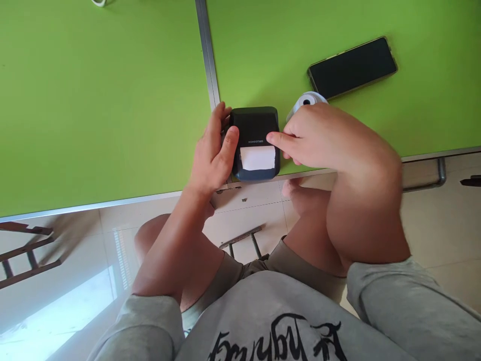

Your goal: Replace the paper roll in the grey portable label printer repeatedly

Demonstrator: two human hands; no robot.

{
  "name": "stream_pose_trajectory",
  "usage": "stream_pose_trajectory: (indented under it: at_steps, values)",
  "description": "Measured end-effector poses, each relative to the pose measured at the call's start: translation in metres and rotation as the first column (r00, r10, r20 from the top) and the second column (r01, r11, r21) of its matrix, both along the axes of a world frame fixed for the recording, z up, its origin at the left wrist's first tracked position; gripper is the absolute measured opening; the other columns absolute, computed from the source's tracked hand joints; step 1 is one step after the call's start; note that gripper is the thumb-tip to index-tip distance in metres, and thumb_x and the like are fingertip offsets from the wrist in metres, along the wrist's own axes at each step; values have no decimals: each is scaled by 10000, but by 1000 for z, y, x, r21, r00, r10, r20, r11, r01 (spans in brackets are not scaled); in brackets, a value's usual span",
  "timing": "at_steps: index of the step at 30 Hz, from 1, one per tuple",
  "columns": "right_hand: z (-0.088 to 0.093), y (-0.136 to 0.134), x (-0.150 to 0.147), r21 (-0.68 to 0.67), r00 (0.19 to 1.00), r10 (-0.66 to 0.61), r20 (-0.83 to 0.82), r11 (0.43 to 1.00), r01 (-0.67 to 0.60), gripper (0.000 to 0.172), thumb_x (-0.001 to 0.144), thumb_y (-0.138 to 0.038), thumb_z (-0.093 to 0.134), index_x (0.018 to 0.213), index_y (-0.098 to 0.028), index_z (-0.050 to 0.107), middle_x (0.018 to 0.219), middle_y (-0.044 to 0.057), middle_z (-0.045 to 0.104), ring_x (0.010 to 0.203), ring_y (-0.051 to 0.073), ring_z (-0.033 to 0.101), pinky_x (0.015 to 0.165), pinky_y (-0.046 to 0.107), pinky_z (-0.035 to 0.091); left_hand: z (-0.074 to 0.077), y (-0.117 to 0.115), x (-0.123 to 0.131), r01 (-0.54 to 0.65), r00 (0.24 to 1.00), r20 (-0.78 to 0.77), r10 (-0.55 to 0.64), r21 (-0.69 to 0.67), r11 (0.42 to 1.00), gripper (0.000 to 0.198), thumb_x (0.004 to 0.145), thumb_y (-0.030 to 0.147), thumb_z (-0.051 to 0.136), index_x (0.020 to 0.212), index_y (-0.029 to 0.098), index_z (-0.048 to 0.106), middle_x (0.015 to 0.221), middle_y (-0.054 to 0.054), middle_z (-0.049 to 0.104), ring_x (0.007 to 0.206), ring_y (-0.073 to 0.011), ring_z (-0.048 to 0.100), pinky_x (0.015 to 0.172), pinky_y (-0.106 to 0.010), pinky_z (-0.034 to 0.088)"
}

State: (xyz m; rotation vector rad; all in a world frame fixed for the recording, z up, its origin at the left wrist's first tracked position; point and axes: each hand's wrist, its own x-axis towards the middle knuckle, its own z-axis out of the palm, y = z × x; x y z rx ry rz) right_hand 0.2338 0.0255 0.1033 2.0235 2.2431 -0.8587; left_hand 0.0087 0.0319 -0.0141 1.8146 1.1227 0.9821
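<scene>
Small black printer (255, 135) sits gripped between both hands' fingers (230, 143).

Phone (352, 67) flat on green table (93, 100); white cable (98, 2) far left.

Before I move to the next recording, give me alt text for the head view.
A person's left hand grips a small black printer at the edge of a green table, while the right hand touches it above a white paper strip. Beyond are a black phone and a white roll.
</scene>
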Motion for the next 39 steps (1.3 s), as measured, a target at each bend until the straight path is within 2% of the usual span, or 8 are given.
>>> stream_pose_trajectory:
  at_steps: [6, 10, 12, 14, 22, 28, 33, 39]
  values:
    - [23, -6, 6, 4, 996, 73, 60, 997, -73, 466, 1042, -357, 463, 593, -245, 518, 561, 23, 523, 563, 186, 438, 656, 375, 270, 24, -38, -1, 1, 939, -344, 9, 27, 1000, 841, 1011, 799, 329, 1605, 212, 428, 1631, -174, 518, 1496, -357, 520, 1215, -515, 441]
    - [21, -5, 2, 13, 999, 39, 11, 999, -39, 80, 962, -303, 533, 961, -265, 603, 641, 5, 571, 627, 220, 485, 654, 359, 307, 24, -44, 1, 37, 850, -527, -4, 53, 998, 1086, 908, 916, 378, 1650, 124, 332, 1672, -236, 452, 1524, -393, 487, 1245, -542, 400]
    - [15, -4, -1, 13, 1000, 13, -2, 1000, -13, 249, 921, -254, 557, 1170, -268, 567, 642, -5, 577, 653, 244, 520, 639, 356, 325, 19, -44, 2, 44, 806, -592, 11, 79, 996, 1182, 861, 944, 439, 1652, 74, 313, 1675, -267, 436, 1533, -400, 478, 1260, -526, 383]
    - [8, -3, -2, 17, 1000, 29, 11, 999, -30, 349, 889, -200, 555, 1233, -257, 541, 628, -2, 561, 689, 260, 539, 631, 355, 331, 15, -44, 3, 46, 774, -632, 26, 97, 994, 1220, 848, 946, 472, 1647, 37, 315, 1672, -285, 431, 1539, -394, 475, 1262, -495, 385]
    - [-23, 4, 12, 120, 975, 185, -123, 978, -170, 335, 864, -268, 604, 1187, -248, 523, 655, -24, 516, 649, 203, 541, 713, 358, 445, 12, -44, 2, 21, 773, -626, 98, 180, 984, 1204, 815, 934, 567, 1640, 79, 376, 1631, -242, 513, 1469, -378, 565, 1201, -450, 469]
    - [-14, -2, 1, 75, 984, 167, -57, 984, -163, 356, 854, -181, 565, 1194, -249, 486, 670, -23, 538, 619, 205, 551, 685, 354, 445, 15, -42, -3, 14, 785, -610, 107, 191, 981, 1194, 753, 885, 705, 1650, 158, 401, 1661, -205, 488, 1442, -392, 591, 1165, -476, 517]
    - [-3, -4, -3, 14, 996, 88, 4, 996, -88, 484, 823, -91, 530, 1283, -233, 474, 713, -18, 583, 664, 216, 582, 647, 332, 386, 14, -43, -1, 7, 771, -625, 125, 205, 979, 1201, 748, 892, 703, 1625, 116, 437, 1635, -235, 509, 1429, -396, 603, 1130, -466, 531]
    - [-1, -1, 0, 121, 989, 97, -113, 989, -83, 342, 881, -194, 632, 1202, -258, 535, 709, -36, 635, 724, 205, 593, 713, 335, 392, 11, -45, 2, 7, 757, -638, 143, 226, 974, 1200, 810, 937, 570, 1619, 62, 426, 1621, -259, 516, 1437, -388, 596, 1155, -464, 496]
